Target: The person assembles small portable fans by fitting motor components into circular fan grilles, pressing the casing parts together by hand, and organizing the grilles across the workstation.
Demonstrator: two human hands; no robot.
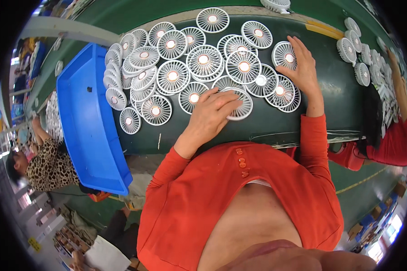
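Many round white fan grilles with spokes and shiny centre discs lie heaped on the dark green table in front of me. My left hand [211, 113] is at the near edge of the heap, its fingers curled over a slightly tilted fan grille [245, 106] and gripping it; part of that grille is hidden under the fingers. At the heap's right side, my right hand [304, 67] has its thumb and fingers spread at the rim of another fan grille [283, 56]. Thumb and fingertips touch or nearly touch that rim.
A blue plastic bin [88, 131] stands tilted at the table's left end. More white fan parts [347, 49] lie at the right, beside a co-worker's arm [399, 86]. A yellow strip [324, 30] runs along the far edge. Another person [47, 167] sits at the left.
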